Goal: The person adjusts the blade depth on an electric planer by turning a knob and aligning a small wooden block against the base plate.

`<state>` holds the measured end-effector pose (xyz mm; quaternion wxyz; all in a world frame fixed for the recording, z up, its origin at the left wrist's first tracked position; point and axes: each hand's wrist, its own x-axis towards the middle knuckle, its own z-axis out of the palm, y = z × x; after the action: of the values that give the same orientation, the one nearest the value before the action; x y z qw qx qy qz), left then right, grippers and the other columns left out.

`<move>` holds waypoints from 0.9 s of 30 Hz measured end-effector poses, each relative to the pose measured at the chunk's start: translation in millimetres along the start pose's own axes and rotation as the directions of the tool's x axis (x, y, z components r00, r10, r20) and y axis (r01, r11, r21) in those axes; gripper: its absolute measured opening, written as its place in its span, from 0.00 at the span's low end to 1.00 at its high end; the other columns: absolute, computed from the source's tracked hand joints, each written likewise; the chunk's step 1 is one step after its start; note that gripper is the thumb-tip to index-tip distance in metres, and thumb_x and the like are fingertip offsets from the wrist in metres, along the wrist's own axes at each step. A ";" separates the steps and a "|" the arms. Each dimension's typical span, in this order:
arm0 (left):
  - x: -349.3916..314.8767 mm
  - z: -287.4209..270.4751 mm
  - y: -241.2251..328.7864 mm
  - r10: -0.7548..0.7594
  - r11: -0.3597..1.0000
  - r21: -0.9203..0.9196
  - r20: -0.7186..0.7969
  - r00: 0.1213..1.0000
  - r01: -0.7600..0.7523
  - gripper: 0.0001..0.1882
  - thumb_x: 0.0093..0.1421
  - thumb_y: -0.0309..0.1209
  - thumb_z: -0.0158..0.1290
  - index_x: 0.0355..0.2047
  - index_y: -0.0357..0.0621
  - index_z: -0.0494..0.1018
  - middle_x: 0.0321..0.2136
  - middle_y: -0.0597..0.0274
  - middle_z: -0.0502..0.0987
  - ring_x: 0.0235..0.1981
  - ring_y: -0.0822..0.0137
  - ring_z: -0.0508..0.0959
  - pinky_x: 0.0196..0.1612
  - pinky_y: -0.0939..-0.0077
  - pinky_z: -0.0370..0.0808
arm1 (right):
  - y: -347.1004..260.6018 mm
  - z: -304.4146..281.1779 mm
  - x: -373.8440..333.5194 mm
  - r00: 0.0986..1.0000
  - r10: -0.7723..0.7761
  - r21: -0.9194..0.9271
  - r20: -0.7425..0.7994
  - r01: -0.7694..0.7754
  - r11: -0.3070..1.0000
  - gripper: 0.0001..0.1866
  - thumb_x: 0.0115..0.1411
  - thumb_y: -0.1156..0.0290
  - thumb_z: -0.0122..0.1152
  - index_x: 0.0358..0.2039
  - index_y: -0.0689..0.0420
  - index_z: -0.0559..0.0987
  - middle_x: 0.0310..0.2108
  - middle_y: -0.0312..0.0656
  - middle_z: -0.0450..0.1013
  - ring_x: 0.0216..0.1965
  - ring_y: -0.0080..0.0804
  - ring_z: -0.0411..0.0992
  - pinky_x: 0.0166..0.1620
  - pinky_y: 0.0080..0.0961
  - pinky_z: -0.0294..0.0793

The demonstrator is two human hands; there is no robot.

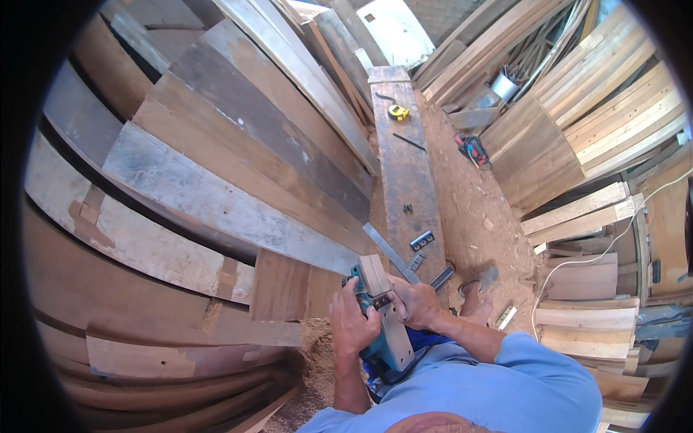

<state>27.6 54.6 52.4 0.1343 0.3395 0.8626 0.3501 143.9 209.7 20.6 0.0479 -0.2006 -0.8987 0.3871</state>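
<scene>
A teal electric hand planer (386, 348) is held in front of my body with its flat sole facing up. Its front end (375, 274) is a tan, grooved block, and a dark cutter opening (382, 300) lies behind it. My left hand (354, 321) is closed around the planer's left side, thumb near the cutter. On the other side, my right hand (419, 303) has curled fingers at the cutter area; a small greyish piece shows at the fingertips, too small to name. Just beyond lies a metal square (390, 251) on the narrow plank bench (408, 173).
On the bench are a yellow tape measure (398, 112), a dark pencil-like stick (409, 141), metal parts (421, 239) and a dark cylinder (442, 277). A red-and-blue tool (473, 150) rests on the shaving-covered floor. Boards (238, 187) crowd the left; stacked timber (621, 108) and a white cable (577, 263) are right.
</scene>
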 end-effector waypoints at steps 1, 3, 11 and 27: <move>0.3 -0.2 0.8 -0.011 1.000 0.003 0.014 1.000 0.011 0.39 0.49 0.27 0.56 0.65 0.40 0.64 0.46 0.42 0.76 0.45 0.43 0.76 0.51 0.50 0.74 | 2.1 1.3 -0.4 1.000 0.003 -0.004 0.003 -0.003 1.000 0.18 0.67 0.66 0.56 0.54 0.60 0.75 0.45 0.56 0.80 0.35 0.59 0.80 0.38 0.50 0.80; 0.3 2.5 -2.5 0.004 1.000 -0.002 0.010 1.000 -0.004 0.40 0.49 0.29 0.57 0.65 0.41 0.64 0.42 0.44 0.76 0.43 0.43 0.75 0.49 0.48 0.71 | 3.9 3.0 -0.7 1.000 0.002 -0.010 0.009 -0.002 1.000 0.16 0.67 0.66 0.56 0.51 0.61 0.76 0.44 0.57 0.80 0.33 0.59 0.80 0.37 0.51 0.80; 1.4 3.3 -4.4 -0.008 1.000 -0.003 0.010 1.000 0.008 0.41 0.51 0.32 0.60 0.66 0.40 0.62 0.44 0.42 0.76 0.47 0.42 0.75 0.51 0.47 0.70 | -12.3 -10.3 0.7 1.000 0.022 -0.009 0.019 -0.022 1.000 0.22 0.66 0.67 0.56 0.59 0.57 0.73 0.40 0.57 0.80 0.36 0.61 0.79 0.39 0.54 0.79; -8.1 4.8 -9.5 -0.006 0.999 -0.052 -0.024 1.000 0.005 0.35 0.60 0.34 0.57 0.66 0.39 0.62 0.53 0.33 0.75 0.55 0.34 0.74 0.59 0.45 0.70 | -15.0 -35.1 -24.0 0.949 -0.316 -0.154 -0.011 0.311 0.938 0.09 0.54 0.74 0.60 0.37 0.55 0.76 0.26 0.48 0.76 0.33 0.55 0.77 0.38 0.49 0.70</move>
<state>31.1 46.6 42.3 0.1336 0.3295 0.8557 0.3760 169.5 214.6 57.4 0.1099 -0.0651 -0.9447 0.3021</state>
